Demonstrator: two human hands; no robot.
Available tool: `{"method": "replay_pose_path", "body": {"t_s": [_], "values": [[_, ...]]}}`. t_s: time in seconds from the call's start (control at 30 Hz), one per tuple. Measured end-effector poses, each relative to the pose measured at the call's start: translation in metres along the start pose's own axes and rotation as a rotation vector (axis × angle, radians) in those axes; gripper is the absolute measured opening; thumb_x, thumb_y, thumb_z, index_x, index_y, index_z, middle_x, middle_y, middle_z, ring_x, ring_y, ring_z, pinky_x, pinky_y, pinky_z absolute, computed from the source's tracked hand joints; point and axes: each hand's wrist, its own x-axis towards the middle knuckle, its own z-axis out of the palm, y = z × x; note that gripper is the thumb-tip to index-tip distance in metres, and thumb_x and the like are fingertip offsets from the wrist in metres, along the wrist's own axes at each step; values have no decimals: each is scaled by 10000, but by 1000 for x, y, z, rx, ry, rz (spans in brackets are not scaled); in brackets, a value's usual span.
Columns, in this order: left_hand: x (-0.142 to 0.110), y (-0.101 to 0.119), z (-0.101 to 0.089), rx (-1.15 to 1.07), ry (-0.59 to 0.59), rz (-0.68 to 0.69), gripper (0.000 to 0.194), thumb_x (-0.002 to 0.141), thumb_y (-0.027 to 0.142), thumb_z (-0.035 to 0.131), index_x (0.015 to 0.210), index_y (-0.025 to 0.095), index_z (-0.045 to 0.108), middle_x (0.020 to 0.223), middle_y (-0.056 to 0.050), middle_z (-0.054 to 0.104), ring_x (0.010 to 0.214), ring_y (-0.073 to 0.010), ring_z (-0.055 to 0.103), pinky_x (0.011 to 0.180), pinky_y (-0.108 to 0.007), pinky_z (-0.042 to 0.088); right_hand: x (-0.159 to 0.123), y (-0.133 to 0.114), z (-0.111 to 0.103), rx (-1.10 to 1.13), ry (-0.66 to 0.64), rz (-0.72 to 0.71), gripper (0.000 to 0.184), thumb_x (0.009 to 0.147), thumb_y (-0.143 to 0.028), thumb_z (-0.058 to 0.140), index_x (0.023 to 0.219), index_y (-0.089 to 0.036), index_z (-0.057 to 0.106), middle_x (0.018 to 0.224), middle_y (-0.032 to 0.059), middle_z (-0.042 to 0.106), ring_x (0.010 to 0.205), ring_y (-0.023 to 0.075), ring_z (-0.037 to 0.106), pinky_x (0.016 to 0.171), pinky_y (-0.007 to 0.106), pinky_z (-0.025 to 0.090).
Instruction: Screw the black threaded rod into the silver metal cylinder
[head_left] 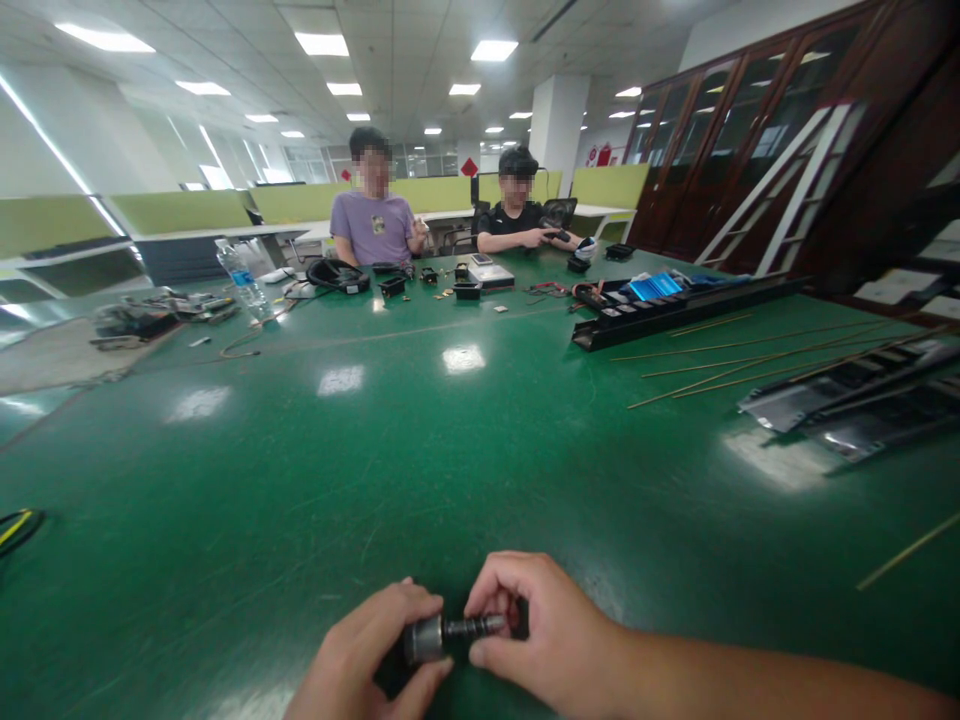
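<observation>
Low at the frame's bottom edge, my left hand is closed around a small grey metal cylinder. A thin dark threaded shaft sticks out of the cylinder to the right. My right hand pinches the shaft's far end between thumb and fingers. Both hands hover just above the green table, close to its near edge. What lies under my palms is hidden.
Two people sit at the far side, handling small black parts. A water bottle and cable clutter stand far left. Long black trays, thin brass rods and metal rails lie on the right.
</observation>
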Motion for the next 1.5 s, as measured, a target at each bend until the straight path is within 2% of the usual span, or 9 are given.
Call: {"method": "replay_pose_path", "body": {"t_s": [0.47,0.9,1.5], "values": [[-2,-3,-7,51,-20,-31,267,865,390,670,1097,257,658,1003,-37,748,933,-195,730,897,-242,572,0,-5,-1,39,8,38,92,703,-174,695,779,-146,652,608,-43,521,559,94,453,538,214,359],[-4,-3,-8,57,6,-31,277,855,402,678,1096,266,672,997,-38,751,922,-207,733,871,-251,592,1,-2,1,29,21,41,131,665,-151,726,773,-148,652,609,-46,535,557,94,463,535,213,363],[-2,-1,-10,70,37,-1,294,850,423,683,1105,275,670,989,-27,755,912,-204,735,851,-241,599,0,-7,-1,17,24,44,101,728,-219,712,769,-139,668,614,-34,533,572,99,473,537,209,365]]}}
